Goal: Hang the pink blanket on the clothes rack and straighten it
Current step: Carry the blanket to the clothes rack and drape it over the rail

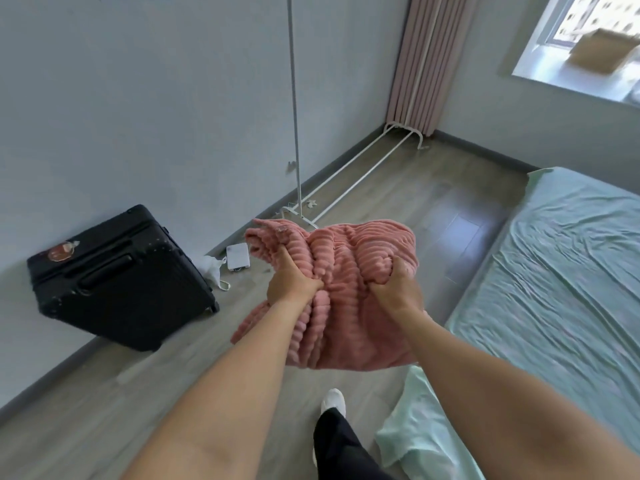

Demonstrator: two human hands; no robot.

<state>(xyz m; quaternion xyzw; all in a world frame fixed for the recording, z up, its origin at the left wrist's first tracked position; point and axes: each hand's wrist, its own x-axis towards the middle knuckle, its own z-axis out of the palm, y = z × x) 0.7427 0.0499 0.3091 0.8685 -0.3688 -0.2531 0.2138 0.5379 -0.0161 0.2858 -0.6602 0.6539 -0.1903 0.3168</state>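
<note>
While the pink blanket [343,292] is hanging bunched above the floor, left hand [292,282] and right hand [398,289] are gripping it, fingertips buried in folds; clothes rack [349,174] standing beyond, its top cut off

Count of things in the room
One pink blanket [341,292], two hands, one white clothes rack [349,176], one black suitcase [117,277], one bed [561,282], one curtain [420,60], one cardboard box [601,53], one white shoe [333,403].

A black suitcase [117,275] stands by the wall, a green-sheeted bed [561,289] at right
</note>
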